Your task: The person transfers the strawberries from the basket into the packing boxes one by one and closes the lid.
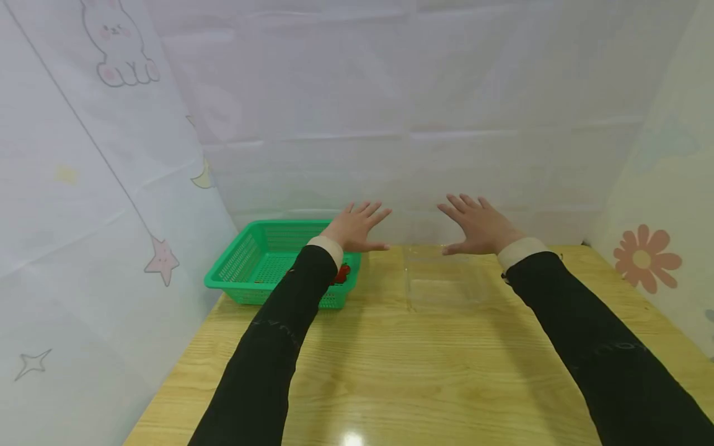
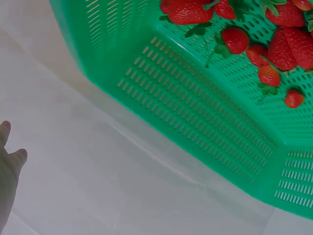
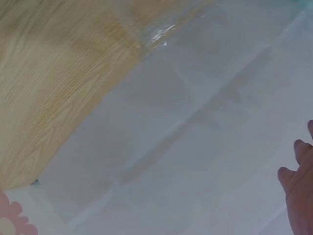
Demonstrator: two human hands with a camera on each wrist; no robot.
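My left hand (image 1: 357, 224) is held flat with fingers spread, palm down, above the right end of a green slotted basket (image 1: 262, 260). The basket holds several red strawberries (image 2: 234, 39), seen plainly in the left wrist view; in the head view my sleeve hides all but one (image 1: 342, 272). My right hand (image 1: 474, 224) is also spread flat, hovering over the far side of a clear plastic box (image 1: 443, 286) on the wooden table (image 1: 390, 371). Neither hand touches anything. The edge of each hand shows in its wrist view: left fingertips (image 2: 7, 166), right fingertips (image 3: 298, 186).
White cloth walls (image 1: 390, 124) with printed stars, a rabbit and a flower close in the table on the left, back and right. The basket sits at the far left corner, the clear box just right of it.
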